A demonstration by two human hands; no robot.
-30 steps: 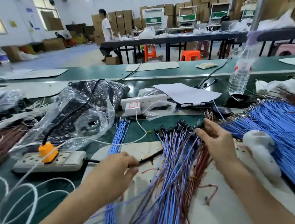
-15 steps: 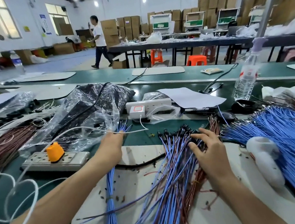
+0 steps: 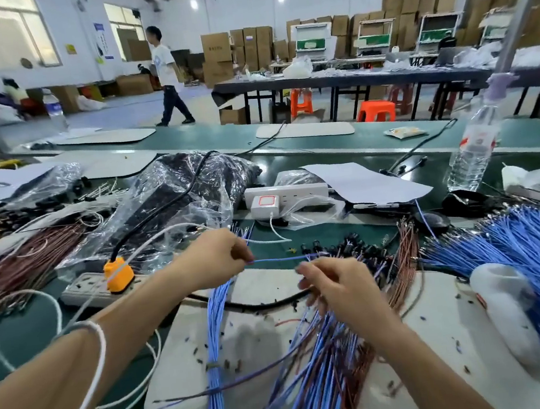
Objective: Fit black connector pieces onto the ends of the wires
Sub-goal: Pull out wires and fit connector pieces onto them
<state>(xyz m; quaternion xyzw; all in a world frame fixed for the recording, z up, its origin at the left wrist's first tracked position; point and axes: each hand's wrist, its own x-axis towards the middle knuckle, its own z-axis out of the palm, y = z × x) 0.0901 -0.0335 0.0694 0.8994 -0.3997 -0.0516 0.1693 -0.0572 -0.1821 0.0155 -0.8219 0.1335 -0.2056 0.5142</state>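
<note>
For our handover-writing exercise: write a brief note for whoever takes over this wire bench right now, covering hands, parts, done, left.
Hands: left hand pinches one blue wire; right hand pinches its other end.
Done: the wires with black connectors behind the right hand.
Left: this wire, the blue bundle beneath the left hand, the blue heap far right.

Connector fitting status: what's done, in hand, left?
Done: the middle bundle has black connectors on its tips. In hand: the left hand pinches one blue wire, stretched toward the right hand, whose grip is unclear. Left: the big blue pile and the blue bundle by the left hand show bare ends.
</note>
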